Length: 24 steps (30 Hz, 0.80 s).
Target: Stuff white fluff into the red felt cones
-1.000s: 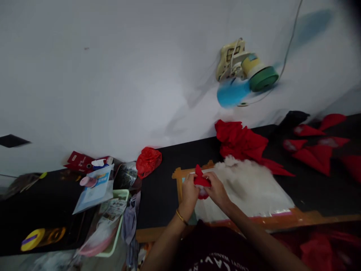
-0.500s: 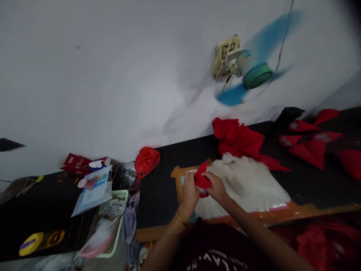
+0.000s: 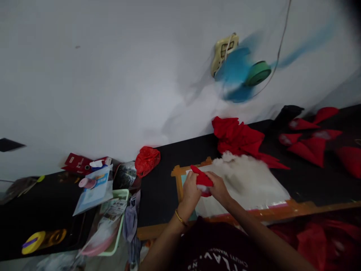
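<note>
Between my hands is a small red cloth piece [image 3: 203, 180] with white stuffing showing at its lower opening. My left hand [image 3: 190, 190] is closed around its left side. The fingers of my right hand [image 3: 219, 189] pinch its right edge. Just right of the hands lies a pile of fluffy white stuffing [image 3: 248, 173] on a white sheet [image 3: 211, 207] taped to the black table. Parts of the cloth are covered by my fingers.
Behind the stuffing lies a heap of red cloth [image 3: 238, 137]; several stuffed red cones [image 3: 308, 150] lie at the right. A red plastic bag [image 3: 147, 161] and a pale green basket [image 3: 117, 241] are on the left. A blue fan [image 3: 239, 71] spins on the wall.
The red cloth has tilted, its upper tip now leaning left over my left hand. More white stuffing shows at its opening. Both hands stay in about the same place.
</note>
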Each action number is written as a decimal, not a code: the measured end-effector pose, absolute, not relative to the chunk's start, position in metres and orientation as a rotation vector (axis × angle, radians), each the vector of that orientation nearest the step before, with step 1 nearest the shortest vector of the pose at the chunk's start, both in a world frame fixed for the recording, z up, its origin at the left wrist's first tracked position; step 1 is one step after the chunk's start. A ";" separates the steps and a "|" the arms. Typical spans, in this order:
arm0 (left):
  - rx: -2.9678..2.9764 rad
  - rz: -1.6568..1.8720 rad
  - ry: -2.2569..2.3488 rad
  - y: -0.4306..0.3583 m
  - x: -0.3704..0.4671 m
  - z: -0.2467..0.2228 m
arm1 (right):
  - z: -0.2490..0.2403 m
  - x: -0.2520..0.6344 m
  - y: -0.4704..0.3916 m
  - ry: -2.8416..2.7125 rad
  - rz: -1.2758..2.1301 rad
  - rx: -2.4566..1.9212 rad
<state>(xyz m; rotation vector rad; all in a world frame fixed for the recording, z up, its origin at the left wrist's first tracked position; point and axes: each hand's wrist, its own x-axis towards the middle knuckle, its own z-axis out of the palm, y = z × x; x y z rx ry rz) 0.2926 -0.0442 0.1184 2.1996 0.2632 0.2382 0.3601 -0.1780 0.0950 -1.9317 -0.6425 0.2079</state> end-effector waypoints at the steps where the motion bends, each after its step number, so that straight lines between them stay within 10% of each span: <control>1: 2.197 0.224 0.247 -0.044 0.292 0.119 | 0.096 0.361 -0.179 -0.635 0.217 -1.927; 24: 2.140 0.190 0.662 -0.032 0.292 0.107 | 0.093 0.353 -0.168 -0.505 0.263 -2.111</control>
